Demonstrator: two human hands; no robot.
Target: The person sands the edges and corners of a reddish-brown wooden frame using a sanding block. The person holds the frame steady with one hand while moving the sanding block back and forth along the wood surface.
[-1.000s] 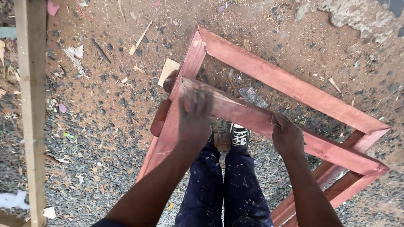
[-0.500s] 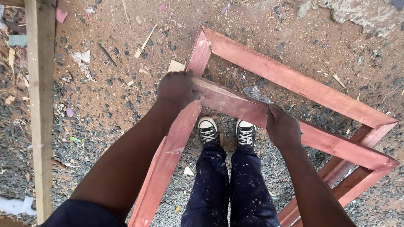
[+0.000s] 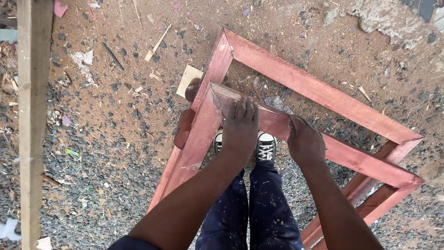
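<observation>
A large reddish-brown wooden frame (image 3: 323, 95) stands tilted over gravelly ground in front of me. My left hand (image 3: 239, 129) lies flat on the near rail of the frame (image 3: 365, 159), fingers pointing toward its left corner. My right hand (image 3: 305, 142) grips the same rail a little to the right. Beneath the left side piece, a reddish wooden handle (image 3: 184, 128) pokes out. My two dark sneakers (image 3: 266, 146) show under the rail, between my arms.
A pale wooden plank (image 3: 32, 120) runs upright along the left edge. Wood scraps, a small pale board piece (image 3: 188, 78) and chips litter the dirt and gravel. A pale rock patch (image 3: 388, 18) lies at the top right.
My left hand has slid from the frame's left corner to the right along the near rail. My right hand stayed on the rail.
</observation>
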